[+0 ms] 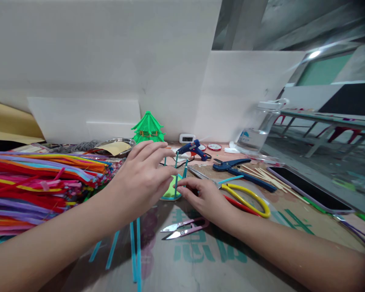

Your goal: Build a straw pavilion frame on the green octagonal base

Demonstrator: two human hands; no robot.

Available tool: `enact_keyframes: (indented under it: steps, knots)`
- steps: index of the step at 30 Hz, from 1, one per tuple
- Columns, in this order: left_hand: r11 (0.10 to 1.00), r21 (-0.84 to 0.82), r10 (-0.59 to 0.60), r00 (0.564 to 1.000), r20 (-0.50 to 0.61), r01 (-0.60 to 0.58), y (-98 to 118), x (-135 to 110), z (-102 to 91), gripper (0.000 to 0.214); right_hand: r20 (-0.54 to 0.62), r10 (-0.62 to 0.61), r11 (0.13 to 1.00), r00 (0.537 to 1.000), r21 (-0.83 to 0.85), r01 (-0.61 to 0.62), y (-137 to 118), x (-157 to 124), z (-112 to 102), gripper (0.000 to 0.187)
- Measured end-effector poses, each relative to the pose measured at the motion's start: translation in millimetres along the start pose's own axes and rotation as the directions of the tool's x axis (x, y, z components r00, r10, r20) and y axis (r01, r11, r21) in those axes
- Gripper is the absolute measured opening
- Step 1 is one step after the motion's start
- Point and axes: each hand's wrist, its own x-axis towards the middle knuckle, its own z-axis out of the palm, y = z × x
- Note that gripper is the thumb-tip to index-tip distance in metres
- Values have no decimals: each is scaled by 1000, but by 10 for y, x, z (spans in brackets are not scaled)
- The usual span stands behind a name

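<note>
A yellow-green round base (170, 190) with a blue edge lies on the table, and several thin blue-green pipe-cleaner posts stand up from it. My right hand (202, 198) reaches in from the right, thumb and forefinger pinched on the lower part of the front post (176, 160). Over the base's left side is my left hand (147, 174), its fingers stretched and apart, close to that post's upper part without visibly gripping it. Part of the base is hidden behind my hands. Beyond them stands a green pagoda-like roof (148, 125).
Thread snips (184, 229) and loose blue strips (133, 251) lie in front. Yellow-and-red-handled scissors (246, 196), blue cutters (246, 172), wooden sticks (270, 178) and a phone (307, 188) are right. A glue gun (193, 149) lies behind; coloured pipe cleaners (33, 186) pile up left.
</note>
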Motion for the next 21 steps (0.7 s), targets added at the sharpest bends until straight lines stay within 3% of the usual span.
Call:
enact_keyframes:
  steps: [21]
  knots:
    - [1000,29,-13,1000,-1,13,-6,-6,-4,17,1,-9,1000,1000,-8,9,5,-5,7,23]
